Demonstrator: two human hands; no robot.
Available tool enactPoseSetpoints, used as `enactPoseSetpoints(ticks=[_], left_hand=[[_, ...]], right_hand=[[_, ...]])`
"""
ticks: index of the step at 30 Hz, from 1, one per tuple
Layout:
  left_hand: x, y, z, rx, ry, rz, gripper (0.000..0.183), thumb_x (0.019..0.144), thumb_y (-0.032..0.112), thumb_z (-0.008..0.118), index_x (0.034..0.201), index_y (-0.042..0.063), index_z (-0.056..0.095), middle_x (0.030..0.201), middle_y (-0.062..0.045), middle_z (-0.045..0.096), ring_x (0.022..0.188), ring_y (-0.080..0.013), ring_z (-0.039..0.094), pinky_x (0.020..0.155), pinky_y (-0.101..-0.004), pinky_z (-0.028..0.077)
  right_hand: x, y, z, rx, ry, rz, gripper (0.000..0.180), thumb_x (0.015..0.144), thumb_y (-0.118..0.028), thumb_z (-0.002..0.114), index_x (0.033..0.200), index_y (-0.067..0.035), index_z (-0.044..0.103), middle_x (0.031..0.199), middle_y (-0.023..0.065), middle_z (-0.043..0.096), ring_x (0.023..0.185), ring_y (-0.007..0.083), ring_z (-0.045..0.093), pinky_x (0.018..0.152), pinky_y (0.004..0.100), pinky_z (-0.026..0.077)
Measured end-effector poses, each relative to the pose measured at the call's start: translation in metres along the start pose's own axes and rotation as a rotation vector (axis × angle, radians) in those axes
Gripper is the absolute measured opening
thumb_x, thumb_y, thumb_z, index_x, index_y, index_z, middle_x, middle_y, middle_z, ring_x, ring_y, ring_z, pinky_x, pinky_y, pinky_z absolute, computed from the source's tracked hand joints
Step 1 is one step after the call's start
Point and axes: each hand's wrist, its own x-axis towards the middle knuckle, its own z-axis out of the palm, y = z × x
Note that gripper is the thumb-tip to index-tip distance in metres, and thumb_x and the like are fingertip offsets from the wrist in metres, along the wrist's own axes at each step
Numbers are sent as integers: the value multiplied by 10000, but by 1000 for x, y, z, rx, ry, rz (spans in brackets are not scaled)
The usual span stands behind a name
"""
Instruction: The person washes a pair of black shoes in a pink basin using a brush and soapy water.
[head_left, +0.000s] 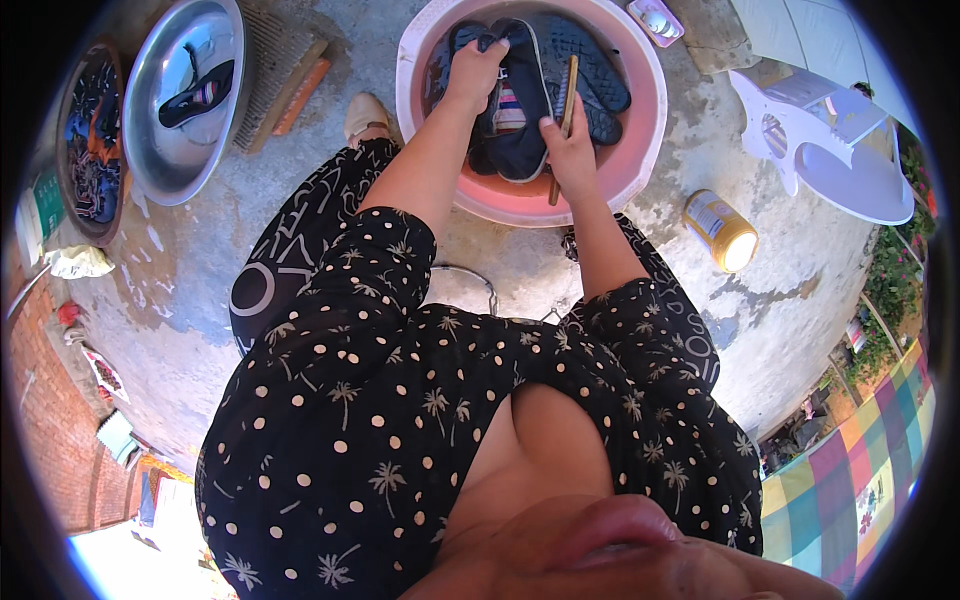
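My left hand (476, 75) grips one end of a dark cloth shoe (531, 97) with a striped panel inside, holding it over a pink plastic basin (525, 211). In my right hand (571, 154) is a wooden-handled scrubbing brush (564, 112); its bristles face the shoe's side. Whether the bristles touch the shoe, I cannot tell. Several more dark shoes lie in the basin, and a patterned black sole (589, 64) shows at its right. Brownish water stands at the bottom, partly hidden by the shoes.
A metal basin (238, 97) at left holds another striped shoe (199, 96). Beside it are a ridged washboard (274, 71) and a brown tub (114, 217) of dark items. A yellow jar (720, 229), a soap dish (655, 21) and a white plastic chair (847, 184) stand at right.
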Motion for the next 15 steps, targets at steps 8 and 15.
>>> enactPoseSetpoints(ticks=[8, 15], left_hand=[[-19, -1, 15, 738, 49, 340, 315, 836, 255, 538, 998, -8, 602, 904, -256, 628, 895, -404, 598, 791, -449, 468], [-24, -1, 13, 760, 7, 297, 323, 795, 264, 592, 1000, 16, 614, 893, -248, 630, 884, -398, 604, 792, -436, 474]], right_hand=[[86, -26, 20, -711, -128, -101, 489, 932, -383, 367, 1374, -177, 329, 964, 338, 546, 844, 477, 581, 780, 504, 474], [85, -25, 21, -660, -203, -118, 425, 933, -325, 378, 1300, -110, 382, 902, 274, 612, 853, 480, 580, 773, 509, 478]])
